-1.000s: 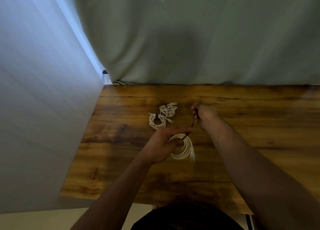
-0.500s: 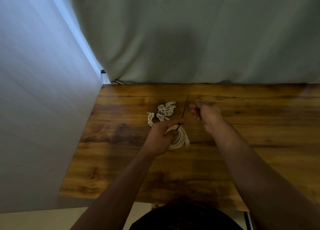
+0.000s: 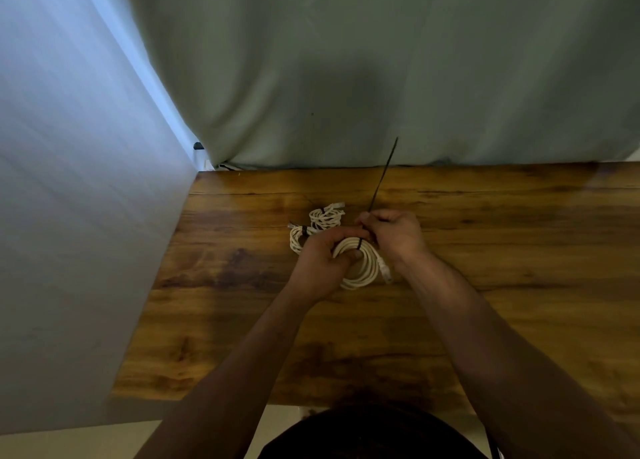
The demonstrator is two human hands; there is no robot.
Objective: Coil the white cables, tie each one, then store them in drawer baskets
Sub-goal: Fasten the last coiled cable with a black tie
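Gripping the coiled white cable point(image 3: 362, 268) above the wooden table point(image 3: 485, 251), the left hand point(image 3: 320, 264) curls round it; the right hand point(image 3: 391, 233) pinches a black tie point(image 3: 382, 178); two tied coils point(image 3: 315, 226) lie just beyond.

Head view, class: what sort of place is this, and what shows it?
Probably an indoor desk in a home or office corner: a wood-grain tabletop, a grey-green curtain behind it, a plain wall at its left.
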